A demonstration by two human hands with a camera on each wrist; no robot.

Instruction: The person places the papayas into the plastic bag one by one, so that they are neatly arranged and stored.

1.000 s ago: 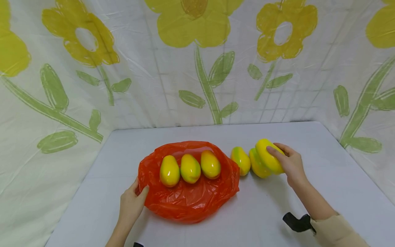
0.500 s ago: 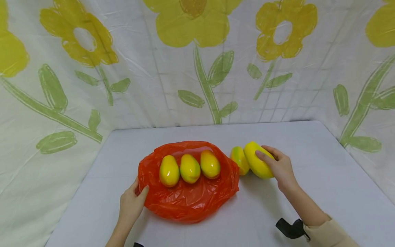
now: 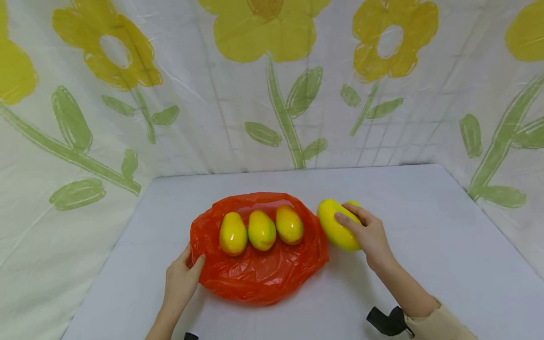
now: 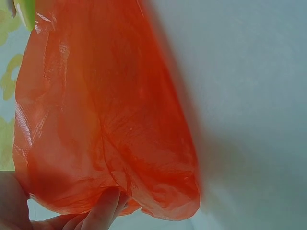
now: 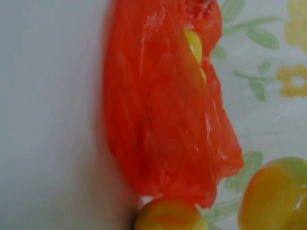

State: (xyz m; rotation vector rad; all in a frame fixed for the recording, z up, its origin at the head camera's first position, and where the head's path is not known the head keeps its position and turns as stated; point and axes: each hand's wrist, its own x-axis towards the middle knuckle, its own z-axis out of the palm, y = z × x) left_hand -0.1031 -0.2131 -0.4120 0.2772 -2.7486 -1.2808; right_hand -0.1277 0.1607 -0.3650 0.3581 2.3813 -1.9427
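A red plastic bag (image 3: 263,278) lies on the table with its mouth spread wide. Inside sit three glossy yellow-green mangoes (image 3: 233,234) in a row. My left hand (image 3: 180,279) pinches the bag's left rim between thumb and fingers; the left wrist view shows the fingertips (image 4: 108,199) on the plastic. Just beyond the bag's right edge, my right hand (image 3: 369,234) grips a yellow mango (image 3: 335,224), raised above the table. Behind it peeks a bit of another mango (image 3: 353,204), mostly hidden. Two mangoes (image 5: 276,196) show along the bottom of the right wrist view, with the bag's side above.
A white table (image 3: 433,245) bears everything. Its back edge meets a pale curtain (image 3: 191,71) printed with yellow flowers. A black device (image 3: 386,321) is fixed near my right cuff.
My right hand has moved left with the mango, from beside the loose mangoes to the bag's right edge, now covering most of what lies there. The left hand stays on the rim.
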